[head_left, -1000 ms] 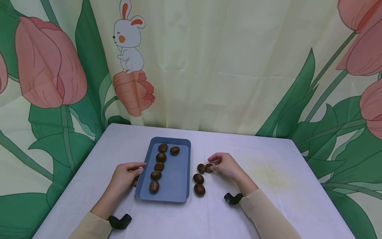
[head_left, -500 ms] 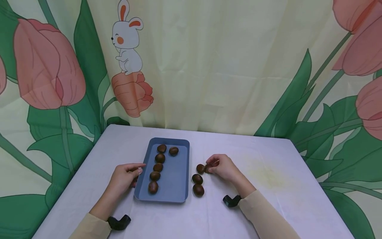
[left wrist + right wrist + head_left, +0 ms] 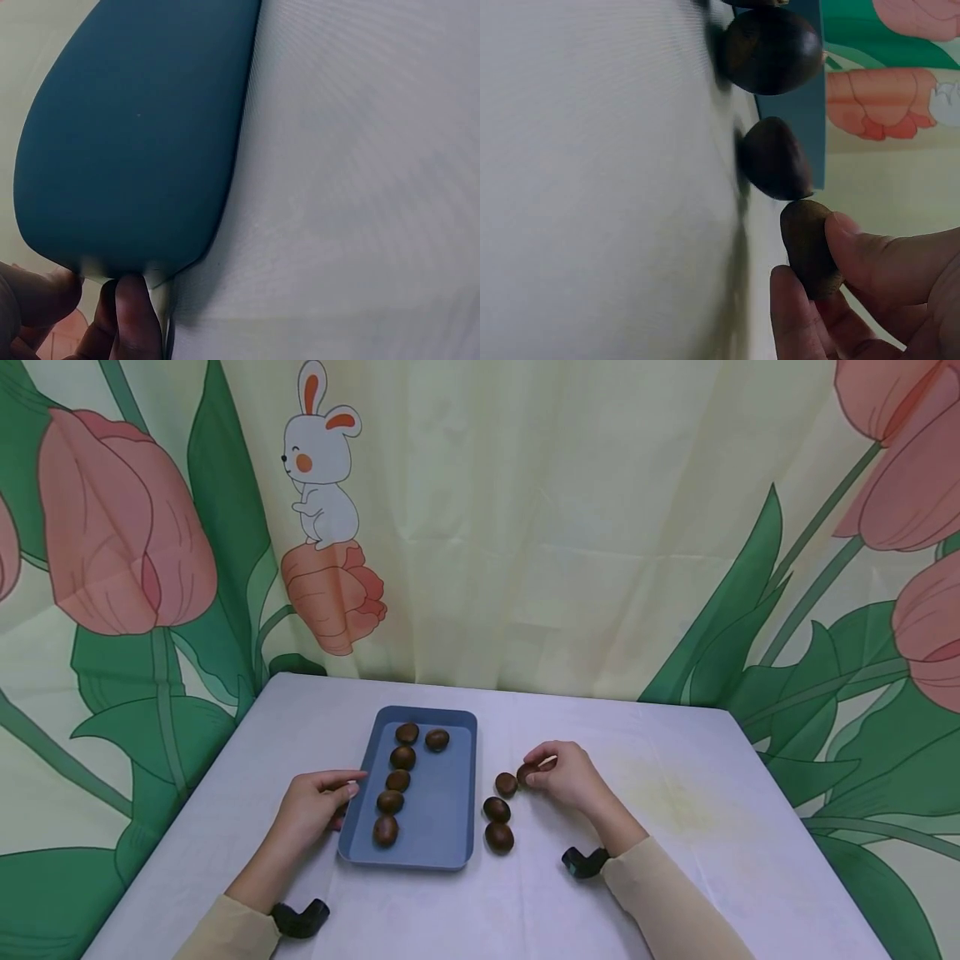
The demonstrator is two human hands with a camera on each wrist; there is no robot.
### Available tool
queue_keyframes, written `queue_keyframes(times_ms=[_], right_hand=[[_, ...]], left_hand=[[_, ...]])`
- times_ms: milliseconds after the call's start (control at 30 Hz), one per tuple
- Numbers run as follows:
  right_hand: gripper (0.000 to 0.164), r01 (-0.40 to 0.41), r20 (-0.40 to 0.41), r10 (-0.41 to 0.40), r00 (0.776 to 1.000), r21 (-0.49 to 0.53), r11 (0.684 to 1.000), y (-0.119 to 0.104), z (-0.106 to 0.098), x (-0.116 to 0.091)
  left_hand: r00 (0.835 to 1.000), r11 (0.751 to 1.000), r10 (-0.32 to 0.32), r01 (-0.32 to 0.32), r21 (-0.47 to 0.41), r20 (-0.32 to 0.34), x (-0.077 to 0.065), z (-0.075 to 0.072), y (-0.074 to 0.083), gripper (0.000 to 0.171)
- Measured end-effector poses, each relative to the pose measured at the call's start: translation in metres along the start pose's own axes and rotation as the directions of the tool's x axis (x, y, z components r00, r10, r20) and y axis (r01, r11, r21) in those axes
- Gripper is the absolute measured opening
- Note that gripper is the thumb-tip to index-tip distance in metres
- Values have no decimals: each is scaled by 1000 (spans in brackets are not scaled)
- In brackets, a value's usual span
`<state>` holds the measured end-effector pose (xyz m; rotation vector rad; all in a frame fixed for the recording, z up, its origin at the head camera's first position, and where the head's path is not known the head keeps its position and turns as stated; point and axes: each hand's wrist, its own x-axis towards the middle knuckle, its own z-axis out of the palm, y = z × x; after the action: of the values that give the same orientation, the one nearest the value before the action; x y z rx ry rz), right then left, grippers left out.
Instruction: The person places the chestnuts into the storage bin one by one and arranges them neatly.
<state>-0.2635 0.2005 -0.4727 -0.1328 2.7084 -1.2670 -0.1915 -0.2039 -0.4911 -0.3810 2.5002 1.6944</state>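
Note:
My right hand (image 3: pixel 568 777) pinches a brown chestnut (image 3: pixel 807 244) between thumb and fingers, lifted just above the cloth in the right wrist view. Close by on the table lies another chestnut (image 3: pixel 506 785), with two more chestnuts (image 3: pixel 498 823) in front of it. My left hand (image 3: pixel 309 803) holds the left edge of a blue rectangular tray (image 3: pixel 438 810); fingertips (image 3: pixel 139 300) meet its rim in the left wrist view. Inside the tray, several chestnuts (image 3: pixel 398 781) form a column along the left side. A single chestnut (image 3: pixel 437 740) sits right of the column's far end.
A white cloth covers the table (image 3: pixel 637 893). Behind it hangs a curtain (image 3: pixel 525 568) printed with tulips and a rabbit. Black wrist devices (image 3: pixel 585 862) sit at both sleeves.
My right hand has raised the chestnut slightly up and away from its neighbour, opening a gap between them. The left hand and tray hold their place.

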Motion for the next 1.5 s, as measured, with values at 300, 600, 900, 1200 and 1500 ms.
queue_keyframes(times_ms=[300,600,900,1200,1500], right_hand=[[24,36,-21,-35,999,48,998,-15,-3,0],[25,63,16,-66,998,129,990,-38,10,5],[25,123,41,-132,990,165,978,-64,33,16],[22,170,86,-186,979,170,971,-81,56,31],[21,120,84,-137,987,176,977,-97,74,38]], left_hand=[[1000,1000,1,-1,0,3,0,-1,1,30],[1000,1000,18,-18,-7,9,-1,-1,0,30],[1000,1000,26,-25,-12,18,0,-1,0,30],[1000,1000,14,-14,0,17,0,-1,1,30],[1000,1000,5,-5,9,15,1,-1,1,29]])
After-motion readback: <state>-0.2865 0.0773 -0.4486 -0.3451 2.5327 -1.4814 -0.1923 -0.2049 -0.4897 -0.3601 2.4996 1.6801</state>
